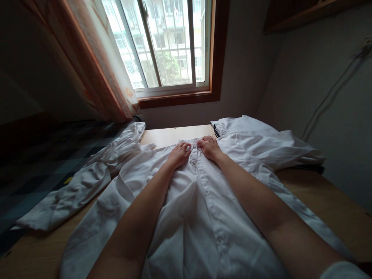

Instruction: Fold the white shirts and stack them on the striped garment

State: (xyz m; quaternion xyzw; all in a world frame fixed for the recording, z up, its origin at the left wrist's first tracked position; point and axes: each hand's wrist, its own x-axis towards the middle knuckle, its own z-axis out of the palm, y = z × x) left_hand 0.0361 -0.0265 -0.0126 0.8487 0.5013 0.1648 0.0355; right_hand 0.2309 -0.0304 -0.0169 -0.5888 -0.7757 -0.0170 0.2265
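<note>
Keeping light, even tension would suit the white shirt (180, 217), spread on the bench (316, 190) at lower center. The left hand (179, 155) and right hand (209, 148) curl narrowly at its far edge; whether they pinch cloth, I cannot tell.

Bright window (171, 42), orange curtain (95, 62), dim wall (244, 62)
</note>
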